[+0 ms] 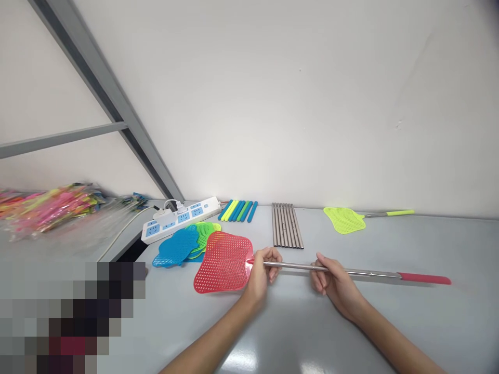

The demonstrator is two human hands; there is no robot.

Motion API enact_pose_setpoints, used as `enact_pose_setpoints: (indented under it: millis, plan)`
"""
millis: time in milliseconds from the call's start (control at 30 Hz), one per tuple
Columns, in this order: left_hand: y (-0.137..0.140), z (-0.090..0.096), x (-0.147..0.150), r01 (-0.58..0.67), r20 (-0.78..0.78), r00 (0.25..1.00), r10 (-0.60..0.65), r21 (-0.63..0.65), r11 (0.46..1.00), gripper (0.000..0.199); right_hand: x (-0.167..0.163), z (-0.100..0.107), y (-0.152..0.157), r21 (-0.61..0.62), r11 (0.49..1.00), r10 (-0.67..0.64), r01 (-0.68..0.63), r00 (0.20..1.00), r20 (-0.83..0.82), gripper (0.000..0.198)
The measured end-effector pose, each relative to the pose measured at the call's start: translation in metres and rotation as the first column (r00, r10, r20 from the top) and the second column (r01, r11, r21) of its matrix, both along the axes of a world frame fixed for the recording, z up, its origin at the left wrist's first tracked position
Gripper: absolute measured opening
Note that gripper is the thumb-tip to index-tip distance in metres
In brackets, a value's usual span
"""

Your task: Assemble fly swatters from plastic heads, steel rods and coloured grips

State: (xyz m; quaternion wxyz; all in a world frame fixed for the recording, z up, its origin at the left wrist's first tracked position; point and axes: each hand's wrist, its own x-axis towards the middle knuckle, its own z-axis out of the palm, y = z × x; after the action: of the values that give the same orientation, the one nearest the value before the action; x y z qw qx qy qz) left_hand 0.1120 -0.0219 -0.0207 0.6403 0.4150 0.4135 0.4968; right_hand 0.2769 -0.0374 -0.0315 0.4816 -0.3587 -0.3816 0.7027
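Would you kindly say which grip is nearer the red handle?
Right: right grip is on the shaft, left of the red handle; left grip is farther, by the mesh.

Fly-swatter head [224,262]: red, perforated grid pattern; grip [424,279]: red; telescopic rod [296,266]: silver; power strip [181,222]: white and blue

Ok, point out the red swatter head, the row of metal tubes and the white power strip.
Red swatter head [225,262]: head view, middle of the mesh.
Row of metal tubes [286,226]: head view, mid-length of a central tube.
White power strip [182,218]: head view, socketed top face.
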Motion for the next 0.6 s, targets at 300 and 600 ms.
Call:
enact_pose_setpoints:
  millis: [300, 600]
  plan:
    - [-0.002, 0.003, 0.0, -0.001, -0.177, 0.984, 0.017, 0.087, 0.996, 0.042, 0.001, 0.0, 0.0, -0.011, 1.0, 0.014, -0.015, 0.999, -0.046, 0.048]
    - [-0.007, 0.014, -0.002, 0.332, -0.215, 0.92, -0.327, -0.017, 0.943, 0.046, 0.009, 0.0, -0.003, 0.038, 0.976, 0.215, -0.216, 0.976, 0.026, 0.057]
